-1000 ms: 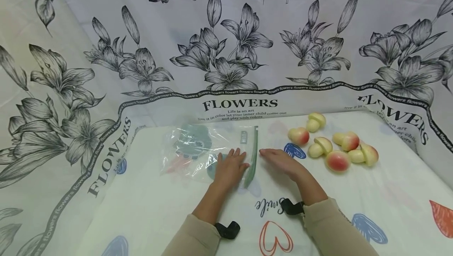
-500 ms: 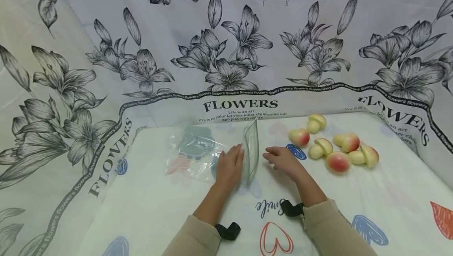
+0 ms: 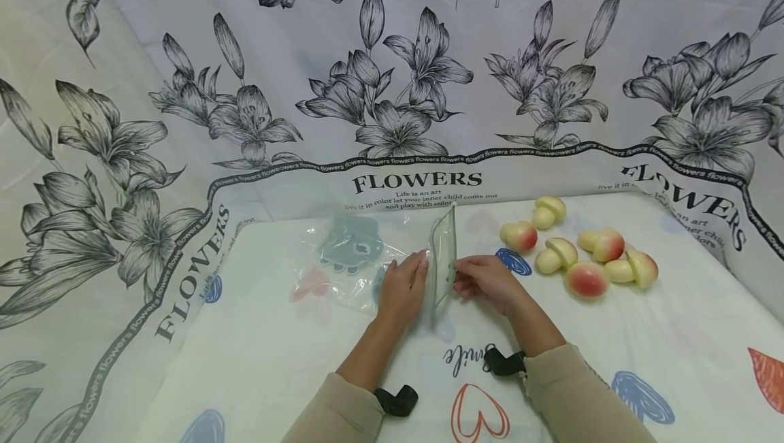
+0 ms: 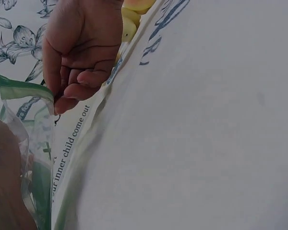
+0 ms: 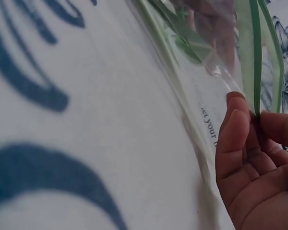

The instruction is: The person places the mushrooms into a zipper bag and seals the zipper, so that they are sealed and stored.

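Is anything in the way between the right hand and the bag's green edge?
No, nothing visible stands between them: the right hand pinches the green edge of the clear bag. The yellow-and-red pieces lie off to the hand's right.

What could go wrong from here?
The clear plastic bag with green edging could slip: the right hand pinches only one edge. Its thin, parted mouth might then fold together. The yellow-and-red mushroom-shaped pieces look rounded, so one could roll if bumped.
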Available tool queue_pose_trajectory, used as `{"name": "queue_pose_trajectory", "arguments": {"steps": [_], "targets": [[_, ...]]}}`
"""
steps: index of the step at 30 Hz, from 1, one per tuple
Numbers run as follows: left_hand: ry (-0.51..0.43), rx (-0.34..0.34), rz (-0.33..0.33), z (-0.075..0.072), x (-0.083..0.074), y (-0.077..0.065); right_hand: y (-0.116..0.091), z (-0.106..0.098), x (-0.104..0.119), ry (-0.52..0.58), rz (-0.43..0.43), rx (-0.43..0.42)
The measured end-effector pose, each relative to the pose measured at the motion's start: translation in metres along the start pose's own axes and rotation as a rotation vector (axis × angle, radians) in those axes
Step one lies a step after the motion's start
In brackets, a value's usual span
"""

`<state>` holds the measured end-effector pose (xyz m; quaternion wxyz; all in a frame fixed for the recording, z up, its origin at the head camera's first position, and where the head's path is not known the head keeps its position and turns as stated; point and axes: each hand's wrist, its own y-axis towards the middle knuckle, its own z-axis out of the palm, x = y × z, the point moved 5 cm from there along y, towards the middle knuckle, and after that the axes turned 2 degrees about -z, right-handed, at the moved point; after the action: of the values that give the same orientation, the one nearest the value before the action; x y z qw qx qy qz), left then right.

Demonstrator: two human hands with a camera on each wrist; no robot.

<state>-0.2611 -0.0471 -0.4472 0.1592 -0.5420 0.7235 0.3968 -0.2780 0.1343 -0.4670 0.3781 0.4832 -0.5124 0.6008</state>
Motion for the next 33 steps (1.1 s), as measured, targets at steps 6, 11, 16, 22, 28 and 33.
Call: {"name": "queue_pose_trajectory", "arguments": {"steps": [6, 11, 16, 22, 28, 33], "targets": [[-0.165, -0.090, -0.105, -0.004, 0.008, 0.001, 0.000, -0.003, -0.003, -0.002, 0.033, -0.015], [-0.330, -0.241, -0.165, -0.012, 0.013, -0.001, 0.000, -0.005, -0.005, -0.020, 0.060, -0.012], [-0.430, -0.312, -0.174, -0.016, 0.017, 0.001, 0.001, -0.007, -0.007, -0.026, 0.071, 0.001], [-0.558, -0.352, -0.217, -0.020, 0.028, 0.006, 0.000, -0.009, -0.007, -0.032, 0.098, 0.016], [-0.656, -0.341, -0.315, -0.019, 0.034, 0.006, 0.000, -0.011, -0.008, -0.054, 0.104, 0.031], [-0.686, -0.359, -0.387, -0.018, 0.036, 0.007, 0.001, -0.015, -0.008, -0.055, 0.112, 0.004]]}}
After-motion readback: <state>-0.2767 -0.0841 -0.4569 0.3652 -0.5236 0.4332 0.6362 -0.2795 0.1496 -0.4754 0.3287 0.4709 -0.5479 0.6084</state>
